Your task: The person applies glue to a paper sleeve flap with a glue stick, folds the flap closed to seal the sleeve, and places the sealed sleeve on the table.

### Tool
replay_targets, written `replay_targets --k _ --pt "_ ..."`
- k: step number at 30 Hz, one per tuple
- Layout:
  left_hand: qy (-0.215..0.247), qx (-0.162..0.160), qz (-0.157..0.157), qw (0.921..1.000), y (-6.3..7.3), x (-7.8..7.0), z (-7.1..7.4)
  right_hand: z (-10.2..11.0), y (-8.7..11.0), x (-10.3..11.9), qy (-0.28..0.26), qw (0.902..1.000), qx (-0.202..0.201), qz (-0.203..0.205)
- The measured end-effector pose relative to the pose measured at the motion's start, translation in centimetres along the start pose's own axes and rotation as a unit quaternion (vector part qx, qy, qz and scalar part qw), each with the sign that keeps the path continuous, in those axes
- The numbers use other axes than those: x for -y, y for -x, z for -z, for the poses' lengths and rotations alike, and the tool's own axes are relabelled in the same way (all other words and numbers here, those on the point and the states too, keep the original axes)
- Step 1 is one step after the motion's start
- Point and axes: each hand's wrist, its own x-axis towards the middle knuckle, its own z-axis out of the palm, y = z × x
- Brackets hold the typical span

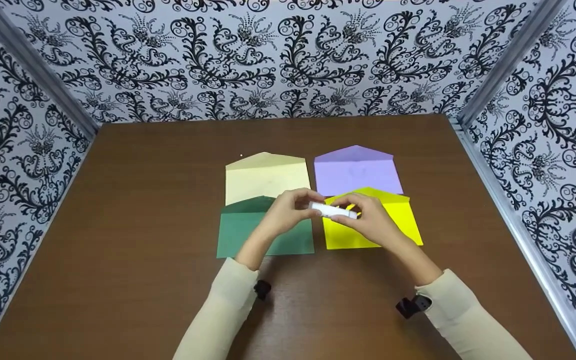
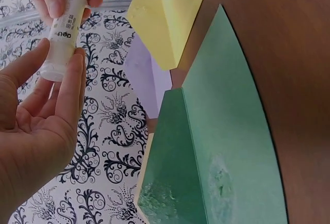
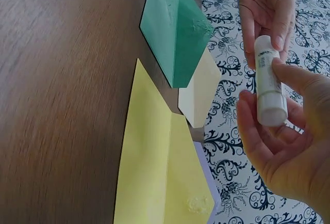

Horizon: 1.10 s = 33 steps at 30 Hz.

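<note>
I see the left hand [image 1: 288, 211] and right hand [image 1: 372, 218] pinching a white glue stick [image 1: 333, 210], apparently above the near-right yellow envelope [image 1: 402, 219].

Head view's peering forward and down from above, both wrist views turned sideways, close, sharing that white plastic tube [image 2: 67, 27]

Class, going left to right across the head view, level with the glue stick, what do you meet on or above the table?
Green envelope, left hand, glue stick, right hand. Left out: yellow envelope, overlapped by the right hand.
</note>
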Motion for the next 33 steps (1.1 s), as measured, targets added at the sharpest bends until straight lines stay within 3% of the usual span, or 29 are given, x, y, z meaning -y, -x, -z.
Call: replay_targets --k 8,15,22,28,33 --pt "0.026 0.005 0.009 0.9996 0.4 0.4 0.4 0.3 0.2 -0.6 -0.111 0.9913 0.056 -0.044" --pt "0.044 0.013 0.023 0.9987 0.9 0.5 0.6 0.4 0.5 -0.5 -0.168 0.9816 0.068 -0.060" --pt "0.071 0.042 0.049 0.9954 1.3 0.6 0.7 0.2 0.8 -0.6 -0.176 0.9798 0.070 -0.064" --pt "0.059 0.040 0.050 0.9962 1.5 0.3 0.9 0.2 0.9 -0.4 -0.198 0.9737 0.086 -0.073" --pt "0.051 0.034 0.055 0.9966 1.5 0.4 0.9 0.2 1.1 -0.5 -0.194 0.9742 0.089 -0.074"
